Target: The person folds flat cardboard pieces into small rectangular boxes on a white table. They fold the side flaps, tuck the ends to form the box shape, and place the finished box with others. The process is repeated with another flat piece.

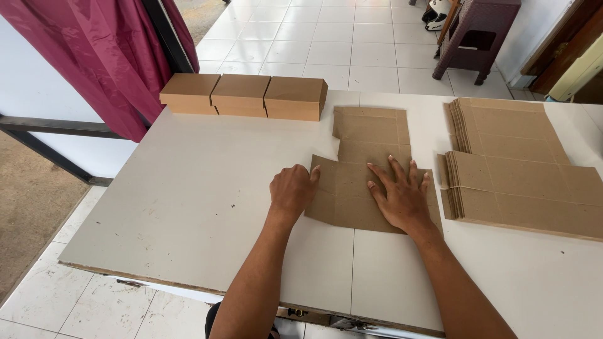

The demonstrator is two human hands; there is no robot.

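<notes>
At the bottom of the frame two bare forearms rise toward the middle, over the near edge of a white table (188, 207) whose matt top is scuffed with faint grey marks and split by a thin seam running toward the lower edge. The left hand (292, 190) sits at centre frame, its fingers curled under at the left edge of a flat cardboard blank (367, 157), thumb resting on the card; whether the curled fingers pinch that edge cannot be told. The right hand (402, 198) lies palm down on the same blank just right of centre, fingers spread and flat, pressing rather than gripping. The blank is unfolded brown kraft card, dull and slightly fibrous, cut in a stepped outline with score lines and a narrower panel reaching away toward the top of the frame. To the right, near but not touching it, lies a stack of flat blanks (521, 169) of the same card, its layered edges showing as thin ridges. Farther off, at upper left of centre along the table's far edge, three folded brown boxes (245, 96) stand side by side touching, low and rectangular. Beyond them, a glossy maroon cloth (100, 56) hangs in folds at upper left, glazed white floor tiles (326, 37) fill the upper middle, and a dark woven-look stool (474, 34) stands at upper right.
</notes>
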